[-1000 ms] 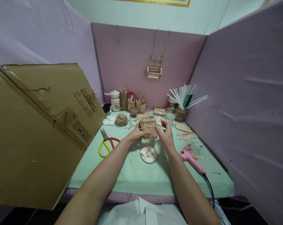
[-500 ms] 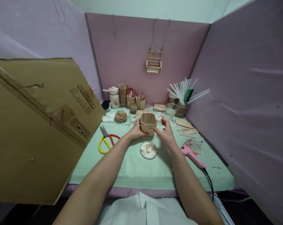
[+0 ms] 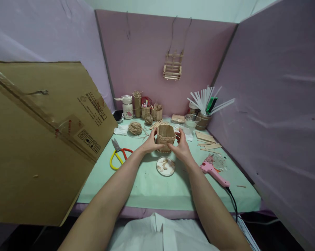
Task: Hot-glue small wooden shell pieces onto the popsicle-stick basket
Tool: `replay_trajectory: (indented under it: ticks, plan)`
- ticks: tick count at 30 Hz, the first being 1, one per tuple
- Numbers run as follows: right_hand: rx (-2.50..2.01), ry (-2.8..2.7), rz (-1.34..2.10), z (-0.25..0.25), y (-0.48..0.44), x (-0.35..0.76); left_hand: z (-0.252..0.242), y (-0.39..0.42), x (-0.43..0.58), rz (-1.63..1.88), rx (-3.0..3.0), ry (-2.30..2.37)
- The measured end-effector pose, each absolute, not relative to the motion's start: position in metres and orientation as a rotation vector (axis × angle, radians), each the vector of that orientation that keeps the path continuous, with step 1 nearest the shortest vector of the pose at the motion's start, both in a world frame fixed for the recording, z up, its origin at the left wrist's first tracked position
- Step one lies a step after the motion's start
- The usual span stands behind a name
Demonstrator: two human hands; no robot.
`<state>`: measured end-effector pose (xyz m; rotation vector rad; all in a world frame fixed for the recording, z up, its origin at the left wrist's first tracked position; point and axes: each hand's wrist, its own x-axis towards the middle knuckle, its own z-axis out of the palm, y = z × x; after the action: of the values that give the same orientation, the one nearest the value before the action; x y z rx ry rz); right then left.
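A small box-shaped basket [image 3: 165, 136], tan with a braided cord rim, stands upright with its open top facing up. My left hand [image 3: 150, 143] grips its left side, thumb across the front. On the opposite side my right hand [image 3: 181, 145] has its thumb on the front face and its fingers curled round the right side. Just in front of the basket lies a round white dish [image 3: 165, 166] with several small pale pieces in it. Scissors [image 3: 118, 152] with yellow and red handles lie left of my left arm.
A pink glue gun [image 3: 214, 172] with a black cable lies at right, near wooden sticks [image 3: 208, 145]. Twine balls [image 3: 135, 128], a bottle [image 3: 127, 107] and a pot of white sticks [image 3: 203, 120] line the back. A large cardboard sheet [image 3: 42, 146] leans at left.
My right hand has closed in on the basket, its fingers now round the right side. The left thumb has shifted across the front. The view has tilted slightly.
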<state>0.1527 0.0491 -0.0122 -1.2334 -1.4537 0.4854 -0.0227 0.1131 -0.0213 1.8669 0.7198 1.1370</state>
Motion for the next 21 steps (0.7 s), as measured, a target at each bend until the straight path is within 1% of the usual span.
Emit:
replay_trajectory:
  ticks: [5, 21]
  plan:
    - [-1.229, -1.434, 0.527, -0.0112, 0.0483, 0.1495, -0.0215, 0.1128, -0.0195, 1.143, 1.86, 0.713]
    - [-1.254, -1.431, 0.454, -0.0109, 0.0461, 0.1451, -0.0233, 0.1123, -0.0174, 1.219, 1.867, 0.779]
